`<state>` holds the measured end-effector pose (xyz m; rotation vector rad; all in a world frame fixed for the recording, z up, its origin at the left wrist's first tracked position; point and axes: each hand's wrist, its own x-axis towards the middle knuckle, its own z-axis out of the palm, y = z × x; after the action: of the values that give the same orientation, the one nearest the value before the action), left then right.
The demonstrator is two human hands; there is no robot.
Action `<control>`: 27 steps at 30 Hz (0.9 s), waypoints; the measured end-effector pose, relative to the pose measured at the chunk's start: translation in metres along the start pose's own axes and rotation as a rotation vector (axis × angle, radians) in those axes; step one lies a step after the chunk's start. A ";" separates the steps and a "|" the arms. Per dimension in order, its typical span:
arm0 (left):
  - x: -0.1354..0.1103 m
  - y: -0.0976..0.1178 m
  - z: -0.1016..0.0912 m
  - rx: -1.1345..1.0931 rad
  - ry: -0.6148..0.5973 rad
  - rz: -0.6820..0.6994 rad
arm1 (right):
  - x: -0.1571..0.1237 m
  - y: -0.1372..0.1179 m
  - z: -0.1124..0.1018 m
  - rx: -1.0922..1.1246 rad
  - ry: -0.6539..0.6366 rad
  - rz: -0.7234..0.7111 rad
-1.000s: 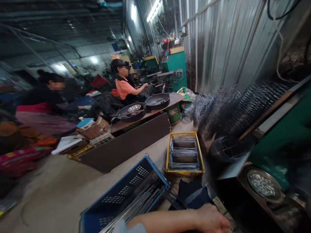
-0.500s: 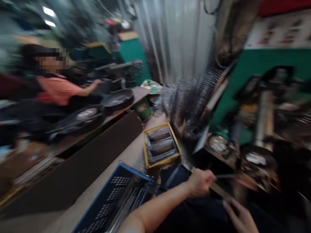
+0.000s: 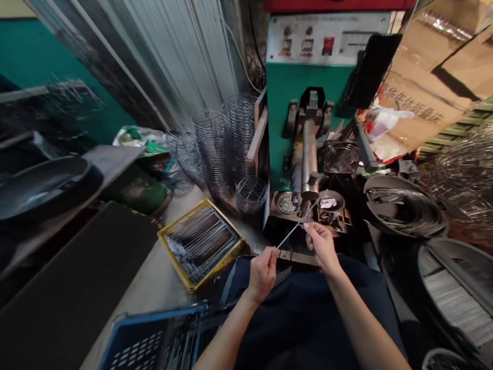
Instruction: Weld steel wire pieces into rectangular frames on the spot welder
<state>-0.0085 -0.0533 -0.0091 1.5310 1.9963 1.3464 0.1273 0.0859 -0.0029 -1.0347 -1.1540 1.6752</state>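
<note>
Head view: left hand (image 3: pixel 263 272) at lower centre, right hand (image 3: pixel 322 247) just to its right, apart from each other.
Rod (image 3: pixel 290 234): mid-frame, slanting up to the right; the left hand pinches its lower end, and the right fingertips appear closed on it farther up.
Ram (image 3: pixel 309 159): juts from the green machine (image 3: pixel 279 128), right of centre; the rod's far end is near its tip, contact unclear.
Work at the ram: apparently placing the rod; the next move would call for a steady hold, fingertips out from under the tip.
Bowl (image 3: pixel 287 212): small pieces inside, close left of the tip, an edge to avoid.
Yellow crate (image 3: pixel 215 268): left of centre, its corner near the left hand.
Blue crate (image 3: pixel 162 315): lower left, rim rising beside the left forearm.
Lap (image 3: pixel 308 308): bottom centre; above it, open room for drawing back.
</note>
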 end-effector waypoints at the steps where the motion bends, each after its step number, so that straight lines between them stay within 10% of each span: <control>1: 0.000 0.000 0.000 0.001 -0.003 -0.001 | 0.000 0.000 0.001 0.022 0.002 0.012; 27: 0.002 0.000 0.005 0.033 0.036 0.040 | 0.005 -0.010 0.004 0.076 -0.030 -0.012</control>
<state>-0.0055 -0.0487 -0.0109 1.5804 2.0289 1.3726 0.1236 0.0913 0.0073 -0.9564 -1.1049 1.7165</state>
